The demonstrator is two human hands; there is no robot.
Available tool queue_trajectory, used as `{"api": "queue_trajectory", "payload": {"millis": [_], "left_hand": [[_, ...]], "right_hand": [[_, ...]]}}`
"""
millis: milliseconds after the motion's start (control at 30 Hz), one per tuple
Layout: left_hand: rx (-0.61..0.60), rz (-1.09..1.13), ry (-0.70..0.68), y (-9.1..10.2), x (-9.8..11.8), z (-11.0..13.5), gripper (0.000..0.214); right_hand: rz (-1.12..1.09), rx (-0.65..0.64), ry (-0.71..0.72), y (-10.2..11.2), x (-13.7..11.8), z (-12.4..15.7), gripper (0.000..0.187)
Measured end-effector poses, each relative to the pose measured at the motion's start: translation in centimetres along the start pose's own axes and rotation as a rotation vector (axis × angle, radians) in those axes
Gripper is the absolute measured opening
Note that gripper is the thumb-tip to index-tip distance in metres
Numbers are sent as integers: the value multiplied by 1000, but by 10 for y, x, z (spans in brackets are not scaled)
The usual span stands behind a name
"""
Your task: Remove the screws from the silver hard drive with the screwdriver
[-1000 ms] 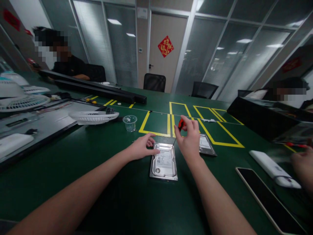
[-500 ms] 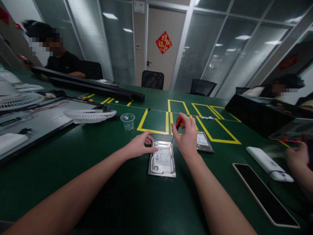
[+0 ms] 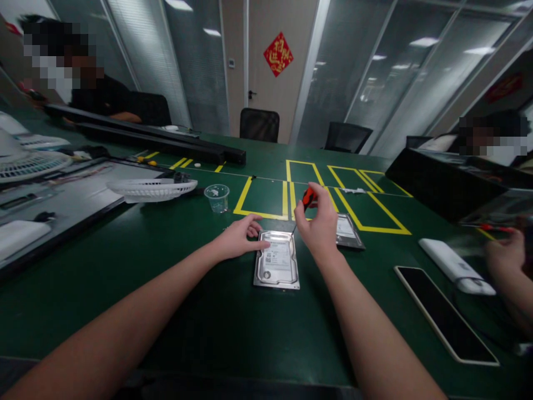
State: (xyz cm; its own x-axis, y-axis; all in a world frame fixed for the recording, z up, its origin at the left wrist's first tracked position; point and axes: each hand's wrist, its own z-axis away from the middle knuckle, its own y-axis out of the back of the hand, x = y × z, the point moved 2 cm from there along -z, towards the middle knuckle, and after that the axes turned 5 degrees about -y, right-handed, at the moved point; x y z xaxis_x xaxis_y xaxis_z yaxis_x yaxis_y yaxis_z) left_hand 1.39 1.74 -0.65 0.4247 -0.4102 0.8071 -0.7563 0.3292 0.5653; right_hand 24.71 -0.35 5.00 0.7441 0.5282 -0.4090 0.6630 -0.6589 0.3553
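Observation:
A silver hard drive (image 3: 277,264) lies label up on the green table in front of me. My left hand (image 3: 244,238) steadies it at the far left corner, thumb pressed on the label and fingers curled by the edge. In my right hand (image 3: 317,222) is a screwdriver with a red and black handle (image 3: 308,198), held tilted. Its thin shaft reaches down to the drive's far right corner; the tip is too small to make out. A second hard drive (image 3: 348,231) lies just behind my right hand, partly covered by it.
Left of the drive stand a clear plastic cup (image 3: 217,199) and a white fan grille (image 3: 152,190). A phone (image 3: 445,314) and a white power bank (image 3: 456,265) lie at right, near another person's hand (image 3: 506,255) with a red tool. Yellow tape marks rectangles behind.
The camera has tilted down slightly, so the table things sit higher in view. Both hands keep their places on the drive and screwdriver.

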Motion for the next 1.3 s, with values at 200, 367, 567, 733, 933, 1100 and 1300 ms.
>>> {"api": "queue_trajectory", "payload": {"millis": [200,367,567,733,933,1100,1300], "left_hand": [[-8,8,6,0,0,1,84],[-8,15,9,0,0,1,85],[-4,7,12,1,2,1,85],[-13,0,17,1,3,1,87],[7,11,0,0,3,0,83],[14,12,-2,0,3,0,84],[2,5,13,1,4,1,85]], "right_hand": [[36,28,-11,7,-7,-4,37],[-3,-2,28,4,-4,-1,44],[18,6,13,5,-2,-1,43],[42,11,10,7,-6,-3,38],[0,0,0,1,-2,1,49],[45,15,11,3,-4,0,44],[50,25,1,5,-7,-2,41]]}}
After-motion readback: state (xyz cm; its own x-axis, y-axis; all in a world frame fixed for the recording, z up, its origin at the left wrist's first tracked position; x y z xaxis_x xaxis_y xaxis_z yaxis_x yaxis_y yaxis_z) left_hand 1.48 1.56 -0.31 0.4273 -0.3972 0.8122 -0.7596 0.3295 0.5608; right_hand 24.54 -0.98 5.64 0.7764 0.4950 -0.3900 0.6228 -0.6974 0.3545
